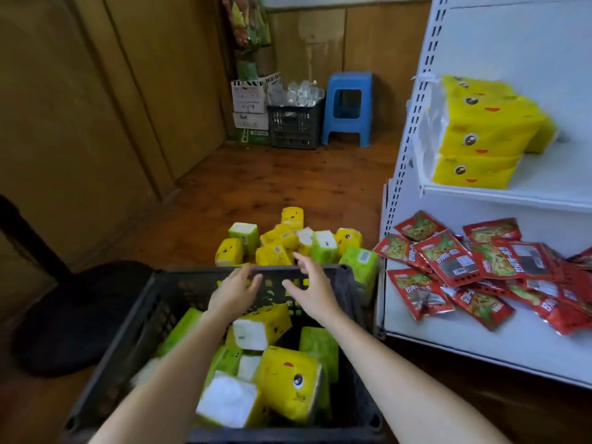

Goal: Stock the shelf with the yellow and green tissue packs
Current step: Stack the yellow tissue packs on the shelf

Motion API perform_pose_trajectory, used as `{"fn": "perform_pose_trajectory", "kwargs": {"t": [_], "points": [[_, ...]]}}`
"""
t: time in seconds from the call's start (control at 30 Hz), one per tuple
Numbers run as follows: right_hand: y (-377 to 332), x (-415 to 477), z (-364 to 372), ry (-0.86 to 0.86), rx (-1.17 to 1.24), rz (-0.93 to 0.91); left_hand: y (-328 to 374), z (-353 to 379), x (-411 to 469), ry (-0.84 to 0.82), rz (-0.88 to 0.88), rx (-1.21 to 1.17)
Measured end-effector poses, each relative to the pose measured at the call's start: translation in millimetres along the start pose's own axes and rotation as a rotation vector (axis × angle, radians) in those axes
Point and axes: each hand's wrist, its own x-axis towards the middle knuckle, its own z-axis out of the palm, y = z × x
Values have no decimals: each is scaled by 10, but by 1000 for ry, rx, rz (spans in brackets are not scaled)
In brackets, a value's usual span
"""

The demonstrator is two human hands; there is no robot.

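Wooden floorboards, reddish and scuffed, meet brown panelled walls. A black lattice plastic crate stands on them. Soft, blocky yellow and green tissue packs lie jumbled inside it, and a further pile sits on the floor just beyond its far rim. Above that rim hover the left hand and right hand, fingers spread wide, holding nothing. Right of the crate, a white metal shelf carries stacked yellow packs printed with cartoon faces, above glossy red sachets. Far beyond the crate stands a blue plastic stool. Label print is too blurred to read.
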Motion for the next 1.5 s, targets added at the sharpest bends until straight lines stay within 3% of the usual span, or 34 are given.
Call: {"fn": "perform_pose_trajectory", "kwargs": {"t": [0.17, 0.3, 0.43, 0.57, 0.8, 1.13, 1.27, 1.4, 1.5], "points": [[423, -59, 305, -132, -53, 249, -563, 264, -88, -159, -59, 143], [565, -71, 530, -307, -71, 390, -649, 414, -79, -318, -136, 25], [568, -88, 657, -478, -96, 455, -754, 509, -40, -417, -172, 35], [577, -55, 726, -516, -114, 432, -807, 585, -53, -490, -212, -9], [526, -13, 770, -425, -101, 431, -657, 510, -58, -339, -256, -423], [364, 8, 647, -353, -8, 327, -751, 472, -12, -291, -641, -719], [256, 29, 659, -345, -15, 260, -759, 379, -34, -396, -626, -799], [165, 83, 624, -417, 72, 281, -814, 227, -14, -249, -582, -960], [108, 133, 538, -321, 102, 270, -871, 92, -23, -237, -544, -1009]]}}
